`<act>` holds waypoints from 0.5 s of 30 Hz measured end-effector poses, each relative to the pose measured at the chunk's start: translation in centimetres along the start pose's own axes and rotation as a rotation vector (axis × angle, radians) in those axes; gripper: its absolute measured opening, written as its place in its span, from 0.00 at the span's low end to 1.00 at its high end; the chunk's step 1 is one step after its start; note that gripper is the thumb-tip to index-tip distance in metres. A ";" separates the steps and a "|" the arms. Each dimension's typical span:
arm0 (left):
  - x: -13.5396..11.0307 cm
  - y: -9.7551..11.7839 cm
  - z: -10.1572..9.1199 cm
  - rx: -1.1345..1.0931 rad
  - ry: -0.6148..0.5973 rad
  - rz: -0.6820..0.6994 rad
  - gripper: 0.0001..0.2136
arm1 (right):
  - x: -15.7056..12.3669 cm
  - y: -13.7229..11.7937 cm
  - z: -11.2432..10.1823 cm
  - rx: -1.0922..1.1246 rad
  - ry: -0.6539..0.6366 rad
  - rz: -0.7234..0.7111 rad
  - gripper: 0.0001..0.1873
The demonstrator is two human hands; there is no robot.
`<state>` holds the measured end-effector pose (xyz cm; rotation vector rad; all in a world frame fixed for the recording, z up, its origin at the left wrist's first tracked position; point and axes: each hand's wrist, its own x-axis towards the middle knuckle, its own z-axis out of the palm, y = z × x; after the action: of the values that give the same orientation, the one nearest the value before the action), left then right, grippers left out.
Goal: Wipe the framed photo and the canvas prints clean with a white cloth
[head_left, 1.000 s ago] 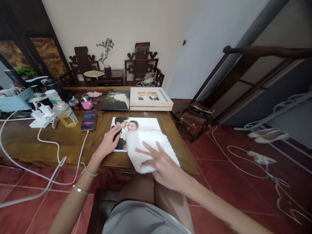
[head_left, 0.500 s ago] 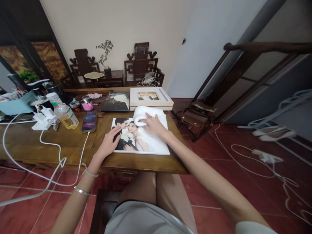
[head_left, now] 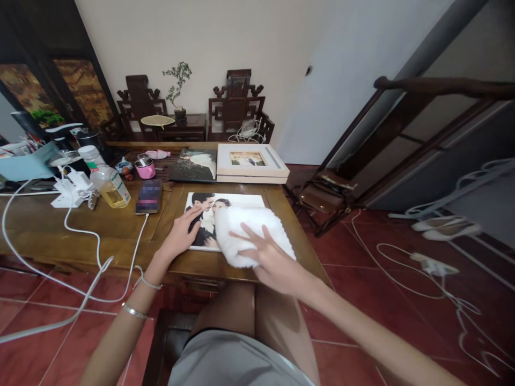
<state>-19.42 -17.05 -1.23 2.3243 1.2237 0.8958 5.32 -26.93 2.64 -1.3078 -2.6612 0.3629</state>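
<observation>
A photo panel (head_left: 209, 228) of a couple lies flat on the wooden table in front of me. My left hand (head_left: 182, 235) rests on its left edge, fingers stretched out over the picture and holding nothing. Over the right part of the panel, my right hand (head_left: 267, 254) grips a folded white towel (head_left: 245, 222) from above, pressing it down with the fingers somewhat apart. The towel hides much of the picture's right half and hangs past its near edge.
Behind the panel lie a white framed picture (head_left: 277, 170) and a dark photo panel (head_left: 189, 170). To the left are a phone (head_left: 148, 197) on a charging cable, a pink cup (head_left: 145, 169), a bottle of yellow liquid (head_left: 110, 187) and a power strip (head_left: 72, 190).
My right hand has drawn the towel toward me, from the panel's far right part down to its near edge. The left hand stays in place on the panel.
</observation>
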 end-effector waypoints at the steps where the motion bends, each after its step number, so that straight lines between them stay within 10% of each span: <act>1: 0.0 0.0 0.0 0.002 -0.004 -0.002 0.20 | 0.9 1.0 -0.2 -0.006 0.009 0.017 0.35; 8: -0.1 -0.1 0.0 0.001 0.004 -0.014 0.19 | 9.3 6.9 -1.4 -0.067 0.070 0.131 0.33; 15: 0.0 -0.1 0.1 -0.017 0.013 -0.008 0.20 | 10.1 4.0 -0.7 -0.093 0.086 0.148 0.29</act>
<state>-19.40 -17.00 -1.40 2.3026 1.2249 0.9168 2.38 -16.43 2.54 -1.5167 -2.5454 0.1975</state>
